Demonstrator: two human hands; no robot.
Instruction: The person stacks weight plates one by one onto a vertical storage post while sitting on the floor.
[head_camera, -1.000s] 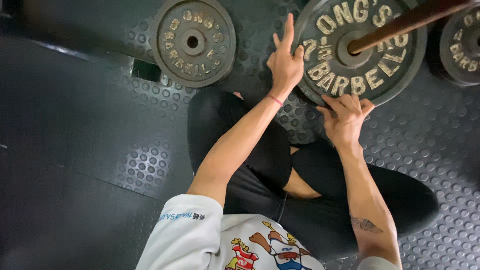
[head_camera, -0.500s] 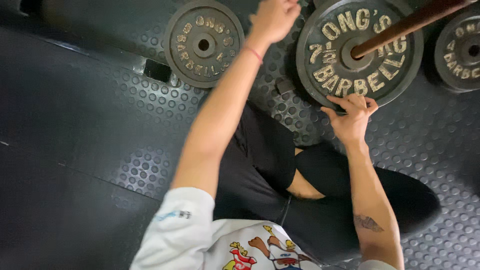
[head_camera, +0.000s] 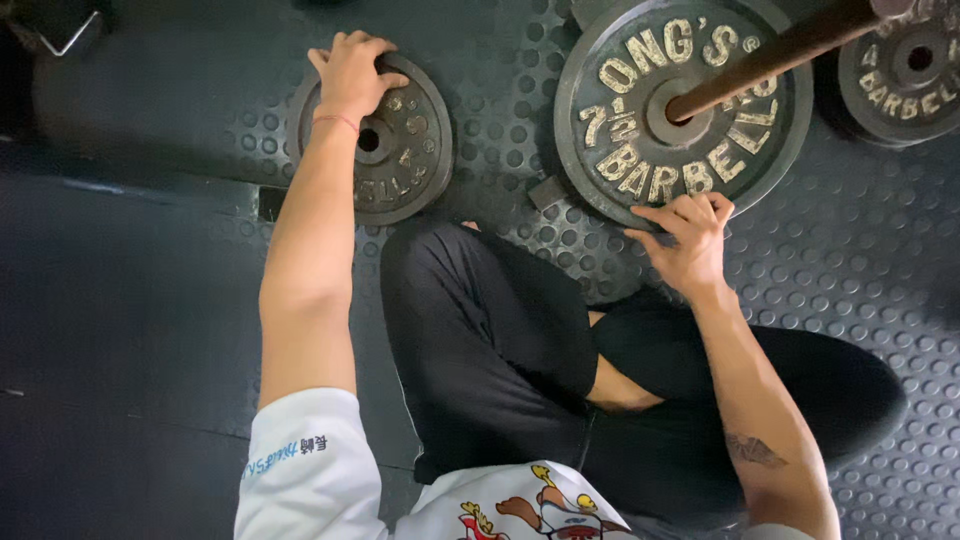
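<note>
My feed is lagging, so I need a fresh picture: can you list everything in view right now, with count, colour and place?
large weight plate: one, dark grey metal with pale raised lettering, upper right of centre, mounted on the bar
bar: one, brown, running from the large plate's hub to the top right edge
small weight plate: one, dark grey, flat on the floor at upper left
third weight plate: one, dark grey, top right corner, partly out of frame
floor mat: one, dark grey rubber with round studs, under everything
left hand: one, resting on the small plate's upper rim, red band at the wrist
right hand: one, gripping the large plate's lower rim
legs: two, black trousers, folded, centre
</note>
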